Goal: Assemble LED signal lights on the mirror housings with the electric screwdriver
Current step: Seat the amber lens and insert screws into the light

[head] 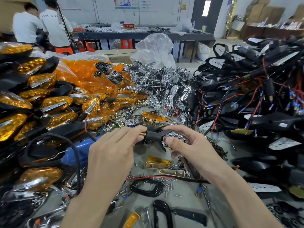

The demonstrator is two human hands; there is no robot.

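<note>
both hands (113,152) (189,145) pinch one mirror housing (156,137) (reflector seated, amber lens absent); electric screwdriver (79,152) rests idle; screwing remains.

The housing (154,136) is matt black plastic with a brass-coloured threaded stud (142,134); its reflector (178,139) is mirror-bright chrome. Piled lenses (82,74) are glossy translucent amber plastic. Bright metal screws (164,180) lie on the dull grey worktop (185,201).

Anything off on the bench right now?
Loose screws lie scattered on the table between the forearms, in no tray. Otherwise nothing stands out: left hand and right hand hold the black housing, blue screwdriver lies at left.
</note>
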